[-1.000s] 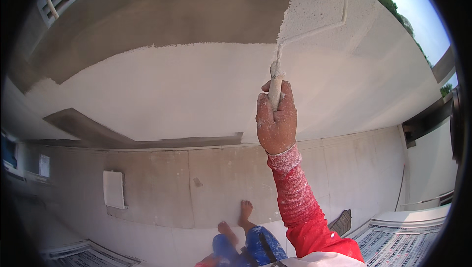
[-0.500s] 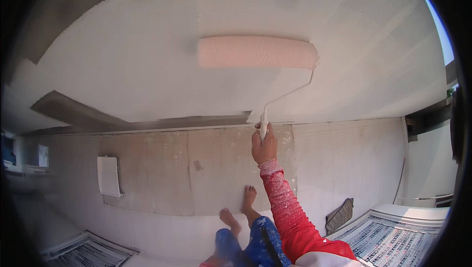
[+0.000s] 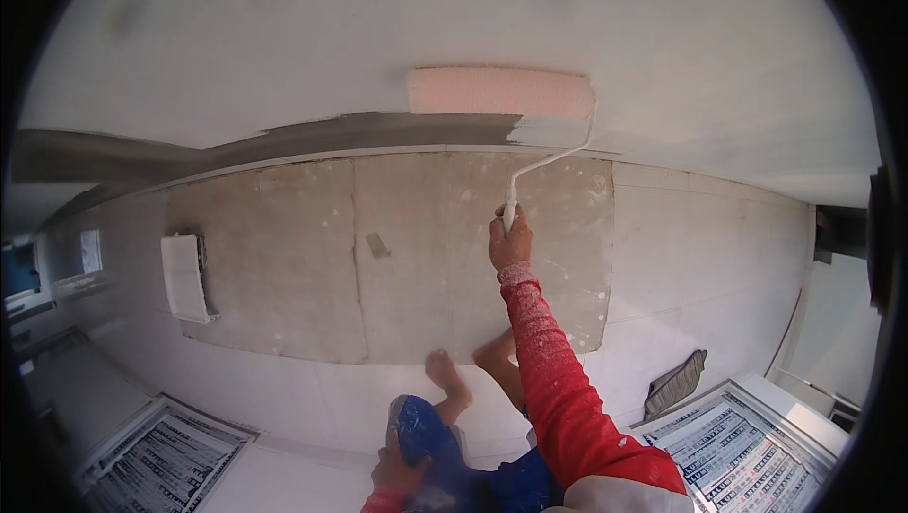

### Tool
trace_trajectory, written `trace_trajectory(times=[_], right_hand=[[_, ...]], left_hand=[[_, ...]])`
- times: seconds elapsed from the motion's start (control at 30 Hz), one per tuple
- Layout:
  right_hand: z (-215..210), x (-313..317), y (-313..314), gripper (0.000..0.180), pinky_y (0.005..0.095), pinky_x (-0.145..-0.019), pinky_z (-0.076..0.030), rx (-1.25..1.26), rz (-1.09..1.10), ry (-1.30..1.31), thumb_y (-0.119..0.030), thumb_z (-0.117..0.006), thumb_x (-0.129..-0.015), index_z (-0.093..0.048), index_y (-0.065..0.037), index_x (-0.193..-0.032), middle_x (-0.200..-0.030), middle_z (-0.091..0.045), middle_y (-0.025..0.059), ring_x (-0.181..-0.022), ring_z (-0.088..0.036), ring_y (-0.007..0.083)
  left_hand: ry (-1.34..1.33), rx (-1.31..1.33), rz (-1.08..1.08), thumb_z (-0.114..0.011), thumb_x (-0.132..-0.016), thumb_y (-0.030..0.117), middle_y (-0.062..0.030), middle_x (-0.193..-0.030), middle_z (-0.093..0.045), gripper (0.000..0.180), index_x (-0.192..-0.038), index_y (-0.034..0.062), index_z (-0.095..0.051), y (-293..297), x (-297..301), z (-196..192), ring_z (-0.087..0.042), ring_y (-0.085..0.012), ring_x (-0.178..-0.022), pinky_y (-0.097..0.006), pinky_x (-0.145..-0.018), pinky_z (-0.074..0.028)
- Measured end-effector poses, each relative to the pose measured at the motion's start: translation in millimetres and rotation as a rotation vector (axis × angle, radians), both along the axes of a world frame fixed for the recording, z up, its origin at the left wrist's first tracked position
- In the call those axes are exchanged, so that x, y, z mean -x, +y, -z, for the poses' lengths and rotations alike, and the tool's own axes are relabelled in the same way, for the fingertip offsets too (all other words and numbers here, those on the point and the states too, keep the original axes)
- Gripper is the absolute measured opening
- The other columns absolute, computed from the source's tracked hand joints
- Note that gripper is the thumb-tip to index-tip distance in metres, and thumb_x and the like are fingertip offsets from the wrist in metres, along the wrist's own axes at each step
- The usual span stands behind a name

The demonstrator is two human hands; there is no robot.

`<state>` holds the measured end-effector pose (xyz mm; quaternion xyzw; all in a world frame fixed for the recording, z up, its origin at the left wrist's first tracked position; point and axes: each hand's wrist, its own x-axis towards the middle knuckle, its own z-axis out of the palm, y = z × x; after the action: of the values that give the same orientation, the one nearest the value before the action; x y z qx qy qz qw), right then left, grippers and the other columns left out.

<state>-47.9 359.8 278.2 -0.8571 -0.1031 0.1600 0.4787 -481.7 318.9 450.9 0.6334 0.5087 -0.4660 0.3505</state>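
My right hand [image 3: 511, 243] is closed round the white handle of a paint roller [image 3: 501, 92]. The roller's long pale pink sleeve lies level against the white-painted wall [image 3: 284, 50], low down, just above an unpainted grey strip [image 3: 369, 130]. A bent wire frame joins sleeve and handle. The sleeve of my right arm is red and speckled with white. My left hand [image 3: 399, 475] rests on my blue-clad leg near the knee, its fingers laid over the cloth, holding nothing that I can see.
A brown sheet [image 3: 416, 277] with paint spots covers the floor along the wall. On its left end stands a white paint tray [image 3: 184, 277]. My bare feet are at its near edge. A dark grey mat [image 3: 676, 383] lies at right, beside a panel with printed covering [image 3: 757, 447].
The roller has come down the wall to near the grey strip. My view has tipped lower, showing more floor. My left hand now shows on my leg.
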Motion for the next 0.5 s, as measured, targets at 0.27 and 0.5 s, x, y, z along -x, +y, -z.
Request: trace_trajectory(times=[0.27, 0.5], right_hand=[[154.7, 10.0, -19.2, 0.021, 0.0478, -0.078, -0.055, 0.137, -0.047, 0.106, -0.014, -0.064, -0.091, -0.058, -0.006, -0.109, -0.093, -0.07, 0.0227, -0.091, -0.07, 0.0428], [228.6, 14.1, -35.2, 0.028, 0.0512, -0.083, -0.054, 0.163, -0.052, 0.154, -0.02, -0.066, -0.091, -0.059, -0.006, -0.114, -0.099, -0.071, 0.0238, -0.095, -0.07, 0.0433]], left_hand=[[-0.222, -0.385, 0.008, -0.076, -0.075, 0.055, -0.032, -0.131, -0.052, 0.113, -0.16, 0.009, -0.019, 22.3, -45.0, 88.1, -0.064, -0.0478, -0.108, -0.052, -0.089, -0.054], [-0.413, -0.591, 0.075, -0.068, -0.085, 0.052, -0.0347, -0.136, -0.048, 0.099, -0.158, 0.0048, -0.02, 50.0, -98.3, 195.3, -0.059, -0.0504, -0.114, -0.056, -0.092, -0.052]])
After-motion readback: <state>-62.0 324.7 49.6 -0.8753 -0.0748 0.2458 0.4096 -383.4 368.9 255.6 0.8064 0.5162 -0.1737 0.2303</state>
